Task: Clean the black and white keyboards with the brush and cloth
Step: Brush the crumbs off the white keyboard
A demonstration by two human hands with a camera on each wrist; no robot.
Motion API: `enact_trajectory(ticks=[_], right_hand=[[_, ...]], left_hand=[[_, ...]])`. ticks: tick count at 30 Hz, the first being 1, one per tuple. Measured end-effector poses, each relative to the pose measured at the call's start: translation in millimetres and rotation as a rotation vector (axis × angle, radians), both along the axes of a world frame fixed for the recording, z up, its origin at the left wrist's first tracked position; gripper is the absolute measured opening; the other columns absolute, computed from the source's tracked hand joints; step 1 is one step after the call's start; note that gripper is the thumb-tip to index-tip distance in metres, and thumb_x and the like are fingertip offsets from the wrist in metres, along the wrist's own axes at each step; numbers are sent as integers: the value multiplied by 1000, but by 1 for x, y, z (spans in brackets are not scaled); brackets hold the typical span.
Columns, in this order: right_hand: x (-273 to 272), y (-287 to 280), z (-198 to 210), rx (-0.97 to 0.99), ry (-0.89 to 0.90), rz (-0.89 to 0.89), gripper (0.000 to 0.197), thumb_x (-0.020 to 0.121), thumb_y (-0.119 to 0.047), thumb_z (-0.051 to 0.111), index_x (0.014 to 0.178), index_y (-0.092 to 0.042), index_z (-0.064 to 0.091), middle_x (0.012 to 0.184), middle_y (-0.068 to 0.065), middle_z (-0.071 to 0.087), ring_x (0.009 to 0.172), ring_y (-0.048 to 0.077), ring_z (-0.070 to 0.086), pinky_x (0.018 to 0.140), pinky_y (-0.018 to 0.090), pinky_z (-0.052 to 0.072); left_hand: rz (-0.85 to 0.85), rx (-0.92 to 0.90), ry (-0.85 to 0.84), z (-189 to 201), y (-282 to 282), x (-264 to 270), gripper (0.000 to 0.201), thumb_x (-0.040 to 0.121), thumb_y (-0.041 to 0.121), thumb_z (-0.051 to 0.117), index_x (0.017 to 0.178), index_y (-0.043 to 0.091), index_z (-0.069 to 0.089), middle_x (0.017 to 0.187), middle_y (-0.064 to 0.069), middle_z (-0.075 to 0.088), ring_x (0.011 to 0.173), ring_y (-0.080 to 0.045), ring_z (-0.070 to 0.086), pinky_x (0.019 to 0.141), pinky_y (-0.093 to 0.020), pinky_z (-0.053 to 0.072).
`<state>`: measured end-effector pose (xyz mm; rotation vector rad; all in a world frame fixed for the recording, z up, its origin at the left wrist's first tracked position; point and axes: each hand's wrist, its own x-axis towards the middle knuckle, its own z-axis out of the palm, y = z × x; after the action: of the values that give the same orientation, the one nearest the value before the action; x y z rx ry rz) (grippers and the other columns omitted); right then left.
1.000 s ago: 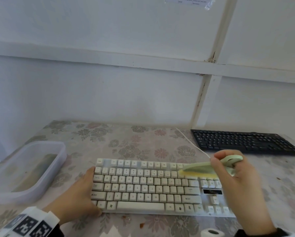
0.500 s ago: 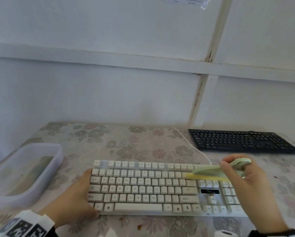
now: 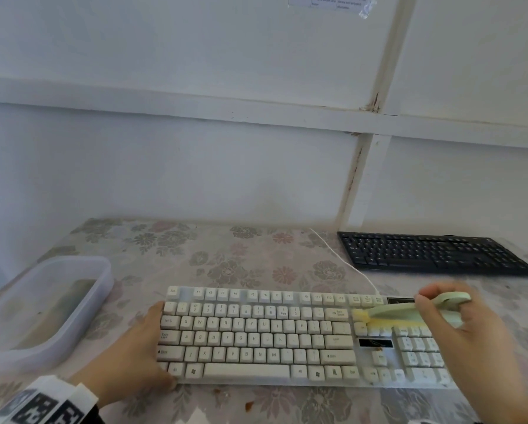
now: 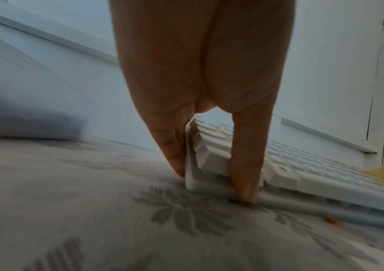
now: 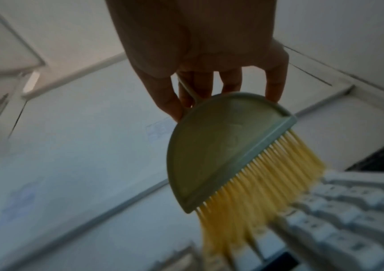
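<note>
The white keyboard (image 3: 256, 335) lies in front of me on the flowered tablecloth. My left hand (image 3: 152, 347) rests at its left end: straight fingers press on the side, thumb on the front edge (image 4: 209, 174). My right hand (image 3: 440, 310) grips the handle of a pale green brush (image 3: 403, 312), blurred by motion. Its yellow bristles (image 5: 256, 183) touch the keys between the main block and the number pad. The black keyboard (image 3: 434, 254) sits at the back right, untouched. No cloth is plainly in view.
A translucent plastic tub (image 3: 82, 301) stands at the left with something dull green inside. The white keyboard's cable (image 3: 342, 258) runs back towards the wall. Small orange crumbs (image 3: 249, 405) lie near the table's front edge. A white wall closes off the back.
My right hand has swept the brush to the right along the upper key rows, from near the backspace key to the block beside the number pad. My left hand has stayed on the keyboard's left end.
</note>
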<state>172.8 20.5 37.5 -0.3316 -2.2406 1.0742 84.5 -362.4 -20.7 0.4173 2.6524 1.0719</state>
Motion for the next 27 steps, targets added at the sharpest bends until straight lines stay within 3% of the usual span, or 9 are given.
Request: enact_trajectory(ticks=[4, 7, 9, 11, 16, 20, 23, 25, 27], right_hand=[[6, -6, 7, -49, 23, 59, 14, 86, -12, 64, 79, -23, 60, 65, 4, 59, 60, 26, 48, 45, 26, 37], [6, 7, 1, 50, -6, 22, 24, 87, -13, 63, 75, -33, 56, 67, 1, 59, 59, 12, 50, 51, 21, 38], [6, 18, 2, 96, -21, -34, 27, 86, -16, 63, 79, -40, 54, 77, 0, 62, 65, 3, 53, 57, 14, 39], [7, 25, 4, 77, 23, -17, 29, 86, -15, 63, 82, -42, 54, 77, -6, 62, 75, -1, 54, 62, 9, 39], [6, 35, -4, -14, 20, 79, 17, 86, -15, 64, 83, -32, 61, 79, -12, 64, 73, 7, 57, 61, 15, 43], [6, 45, -2, 69, 30, 10, 29, 87, -10, 62, 78, -37, 55, 84, -20, 61, 76, 4, 55, 58, 7, 39], [6, 46, -2, 45, 69, 41, 21, 86, -13, 62, 83, -33, 59, 82, -13, 63, 76, 17, 56, 60, 12, 43], [5, 48, -4, 17, 61, 71, 8, 85, -19, 63, 84, -27, 61, 81, -9, 64, 76, 15, 58, 65, 16, 45], [5, 54, -6, 39, 32, 34, 14, 87, -13, 62, 79, -25, 60, 75, -4, 62, 69, 14, 56, 58, 15, 44]], left_hand=[[2, 13, -11, 1, 0, 0, 99, 42, 38, 72, 128, 44, 22, 124, 23, 44, 113, 4, 48, 95, -20, 44], [8, -3, -3, 0, 0, 0, 97, 47, 29, 76, 127, 43, 23, 122, 23, 45, 111, 3, 49, 88, -17, 45], [15, -13, 1, -1, 1, 0, 93, 49, 25, 77, 123, 45, 23, 120, 23, 46, 109, 2, 50, 83, -15, 45], [18, -8, 4, -1, 1, 0, 92, 50, 23, 77, 119, 49, 22, 119, 23, 46, 108, 1, 50, 81, -14, 45], [25, -17, -12, -3, 0, -1, 97, 49, 24, 77, 126, 44, 21, 121, 22, 45, 110, 1, 50, 82, -14, 44], [26, -10, -9, -1, 2, 0, 91, 50, 23, 77, 118, 50, 23, 117, 22, 47, 107, 2, 51, 79, -14, 45], [29, -17, -8, 1, 2, 0, 90, 50, 25, 76, 118, 48, 22, 118, 21, 47, 107, 2, 50, 81, -15, 44], [30, -28, -9, 1, 2, 0, 91, 52, 23, 77, 121, 45, 21, 118, 21, 46, 107, 2, 50, 80, -14, 44], [27, -30, -9, 2, 2, 0, 92, 53, 23, 78, 122, 44, 20, 118, 22, 46, 106, 2, 50, 78, -13, 43]])
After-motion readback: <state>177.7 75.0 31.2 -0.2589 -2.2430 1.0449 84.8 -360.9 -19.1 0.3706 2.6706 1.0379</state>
